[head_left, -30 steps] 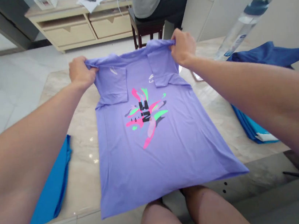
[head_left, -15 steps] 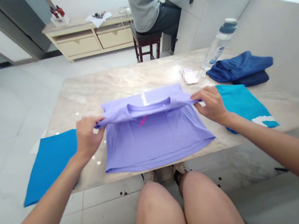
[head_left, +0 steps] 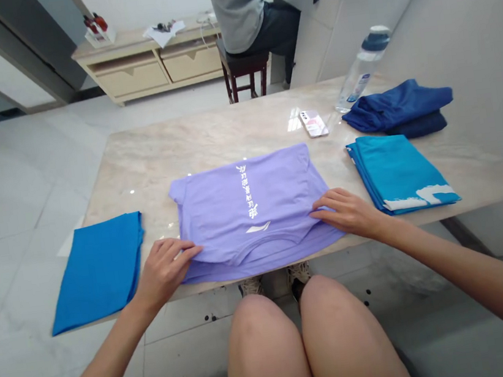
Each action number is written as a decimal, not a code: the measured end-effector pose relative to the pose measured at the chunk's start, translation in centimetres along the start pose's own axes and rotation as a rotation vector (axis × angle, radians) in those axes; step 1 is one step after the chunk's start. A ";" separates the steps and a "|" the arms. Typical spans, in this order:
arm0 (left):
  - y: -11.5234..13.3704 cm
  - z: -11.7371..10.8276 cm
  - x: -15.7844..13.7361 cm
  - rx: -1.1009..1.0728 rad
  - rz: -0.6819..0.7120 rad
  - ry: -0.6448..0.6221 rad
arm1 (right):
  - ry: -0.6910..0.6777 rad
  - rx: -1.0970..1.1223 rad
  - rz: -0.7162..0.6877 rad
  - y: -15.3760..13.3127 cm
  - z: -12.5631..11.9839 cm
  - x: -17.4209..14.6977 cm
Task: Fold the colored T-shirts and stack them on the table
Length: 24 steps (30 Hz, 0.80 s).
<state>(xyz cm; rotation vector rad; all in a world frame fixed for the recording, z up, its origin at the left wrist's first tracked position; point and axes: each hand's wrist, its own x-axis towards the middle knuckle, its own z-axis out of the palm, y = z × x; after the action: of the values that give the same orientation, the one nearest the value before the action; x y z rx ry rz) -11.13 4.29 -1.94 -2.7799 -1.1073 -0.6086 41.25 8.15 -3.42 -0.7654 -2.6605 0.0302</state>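
Note:
A lavender T-shirt [head_left: 217, 211], folded over on itself, lies at the front edge of the marble-look table [head_left: 157, 145]. Its neckline points toward me, and white lettering with a white logo runs down the middle. My left hand [head_left: 166, 264] is closed, thumb and fingers pinching the shirt's near left corner. At the near right corner my right hand [head_left: 347, 210] pinches the fabric too. Close to my left hand rests a folded blue garment [head_left: 99, 267], partly overhanging the table edge. A folded teal shirt [head_left: 397, 169] with a white print sits to the right of my right hand.
Crumpled navy cloth [head_left: 401, 108], a clear water bottle [head_left: 360, 78] and a phone [head_left: 314, 123] are at the table's back right. Beyond it, a person [head_left: 240, 10] sits on a dark stool [head_left: 244, 66] by a white counter. A low cabinet [head_left: 135, 77] stands against the wall.
Both hands have come toward me and down, bringing the raised collar and shoulder part of the lavender T-shirt flat over its lower part. The white lettering now shows fully.

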 end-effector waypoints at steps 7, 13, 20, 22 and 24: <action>1.0 0.2 -1.7 -0.099 -0.048 0.012 | 0.000 -0.002 0.138 -0.5 -0.3 -4.1; 1.6 -0.5 -3.0 -0.071 0.048 -0.072 | -0.070 0.043 0.118 -1.9 -0.9 -5.3; -0.2 -1.2 0.8 0.112 -0.147 0.009 | -0.016 -0.107 0.417 0.2 -1.9 -0.1; -0.4 0.3 3.7 0.133 -0.339 0.027 | -0.004 -0.113 0.549 1.5 -0.6 2.7; -0.2 2.4 6.6 0.127 -0.492 -0.006 | -0.024 -0.097 0.609 2.5 1.4 5.2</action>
<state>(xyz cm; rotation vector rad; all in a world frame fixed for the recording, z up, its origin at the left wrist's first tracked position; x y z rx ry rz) -6.13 9.25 -1.55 -2.4046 -1.7806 -0.5420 37.95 13.09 -3.23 -1.5829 -2.3590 0.0683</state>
